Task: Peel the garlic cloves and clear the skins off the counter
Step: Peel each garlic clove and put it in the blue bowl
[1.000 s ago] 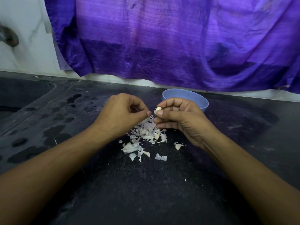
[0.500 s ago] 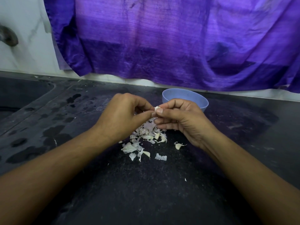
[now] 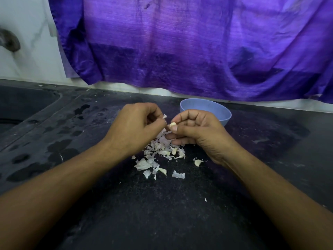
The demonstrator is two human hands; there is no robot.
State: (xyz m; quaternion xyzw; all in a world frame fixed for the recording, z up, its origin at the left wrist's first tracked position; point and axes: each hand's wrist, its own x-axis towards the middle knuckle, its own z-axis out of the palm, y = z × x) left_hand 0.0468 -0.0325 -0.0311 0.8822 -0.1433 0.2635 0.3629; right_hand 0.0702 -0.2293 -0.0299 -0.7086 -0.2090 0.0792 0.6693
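Observation:
My right hand (image 3: 196, 134) pinches a pale garlic clove (image 3: 173, 124) between thumb and forefinger, just above the counter. My left hand (image 3: 133, 129) sits close to its left, fingers closed on a small white flake of skin (image 3: 164, 116) pulled off the clove. Under and in front of both hands lies a heap of white garlic skins (image 3: 158, 156) on the black counter (image 3: 162, 213). One separate clove-like piece (image 3: 197, 162) lies to the right of the heap, near my right wrist.
A light blue bowl (image 3: 212, 110) stands just behind my right hand; its inside is hidden. A purple cloth (image 3: 198, 47) hangs along the back wall. A dark sink (image 3: 23, 105) lies at the far left, with wet patches (image 3: 59, 148) on the counter beside it.
My left hand has drawn away from the clove, up and to the left, taking a flake of skin with it. The right hand has held the clove nearly still.

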